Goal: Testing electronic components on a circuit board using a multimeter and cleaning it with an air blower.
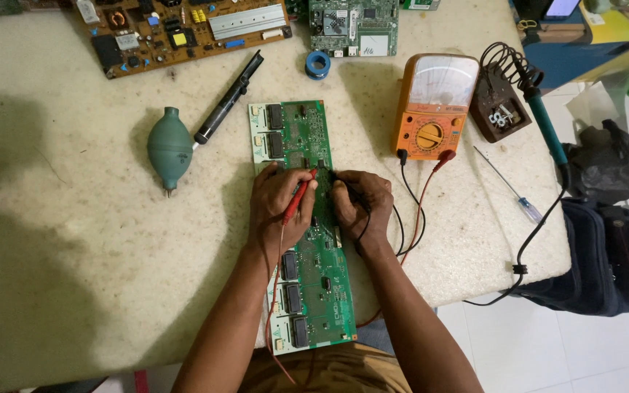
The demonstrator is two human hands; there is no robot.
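Observation:
A long green circuit board (304, 138) lies lengthwise on the pale worktable (74, 218) in front of me. My left hand (278, 204) rests on the board's middle and grips a red test probe (298, 196), its tip touching the board. Beside it, my right hand (362, 207) holds a black test probe (338, 177) against the board. Red and black leads (416, 211) run from the probes to an orange analog multimeter (434, 105) to the upper right.
A green rubber blower bulb (169, 148) and a black desoldering pump (228, 97) lie left of the board. A soldering iron (544, 120) on its stand (500, 109), a screwdriver (507, 184), a solder roll (318, 64) and two more boards (183, 29) (353, 25) sit farther back. A dark bag (609, 255) is beyond the table's right edge.

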